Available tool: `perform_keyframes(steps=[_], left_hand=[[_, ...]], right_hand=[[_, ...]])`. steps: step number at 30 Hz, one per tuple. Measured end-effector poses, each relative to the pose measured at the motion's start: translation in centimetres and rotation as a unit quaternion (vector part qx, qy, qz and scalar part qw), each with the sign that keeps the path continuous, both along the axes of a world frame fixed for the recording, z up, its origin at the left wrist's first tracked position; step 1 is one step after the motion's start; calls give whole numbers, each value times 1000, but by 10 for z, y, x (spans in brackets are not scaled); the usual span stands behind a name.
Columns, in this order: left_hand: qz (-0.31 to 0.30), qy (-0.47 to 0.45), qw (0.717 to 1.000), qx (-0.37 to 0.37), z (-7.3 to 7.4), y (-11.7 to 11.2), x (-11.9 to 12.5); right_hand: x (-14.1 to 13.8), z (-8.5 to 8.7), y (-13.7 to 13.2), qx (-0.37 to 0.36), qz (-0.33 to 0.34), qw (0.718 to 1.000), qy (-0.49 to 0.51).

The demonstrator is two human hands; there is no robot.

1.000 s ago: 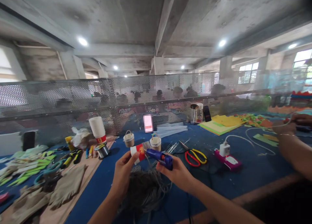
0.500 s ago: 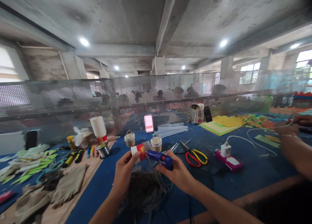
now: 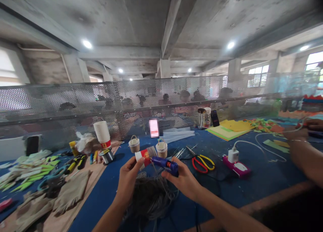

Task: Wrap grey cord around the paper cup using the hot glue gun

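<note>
My left hand grips a red and white paper cup, tilted on its side, with grey cord wound round its far end. In my right hand is a blue hot glue gun, its nozzle at the cup's side by the cord; whether it touches I cannot tell. A tangled heap of grey cord lies on the blue table below both hands. Just behind the cup stand two small lidded buckets, a left one and a right one, with cord handles.
Red and yellow handled scissors lie right of my hands, near a magenta power strip with a white charger. Left are stacked paper cups, a wire spool and gloves. Another person's arm reaches in at right.
Almost nothing differs. The cup and the glue gun have shifted very slightly to the left; both hands keep their holds.
</note>
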State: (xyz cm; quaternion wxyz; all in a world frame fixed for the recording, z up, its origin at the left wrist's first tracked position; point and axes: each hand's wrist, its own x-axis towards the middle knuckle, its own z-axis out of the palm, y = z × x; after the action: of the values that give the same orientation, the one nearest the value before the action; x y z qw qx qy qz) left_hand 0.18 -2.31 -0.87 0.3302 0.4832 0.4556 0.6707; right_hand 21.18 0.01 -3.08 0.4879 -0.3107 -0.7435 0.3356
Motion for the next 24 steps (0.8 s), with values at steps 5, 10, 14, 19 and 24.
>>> perform_keyframes(steps=[5,10,14,19,24], left_hand=[[-9,-20,1000,1,-1,2,0],[-9,-32,999,-2,-2,3,-2],[-1,-27,1000,-3,-4,4,-3],[-10,-33,999,0,-7,5,-5],[-18,-33,999,-5,-7,5,-6]], right_hand=[[0,-2,1,-2,3,1000,-2],[0,0,0,2,26,1000,7],[0,0,0,-6,34,999,6],[0,-1,0,-24,29,999,6],[1,2,-2,-19,24,1000,-6]])
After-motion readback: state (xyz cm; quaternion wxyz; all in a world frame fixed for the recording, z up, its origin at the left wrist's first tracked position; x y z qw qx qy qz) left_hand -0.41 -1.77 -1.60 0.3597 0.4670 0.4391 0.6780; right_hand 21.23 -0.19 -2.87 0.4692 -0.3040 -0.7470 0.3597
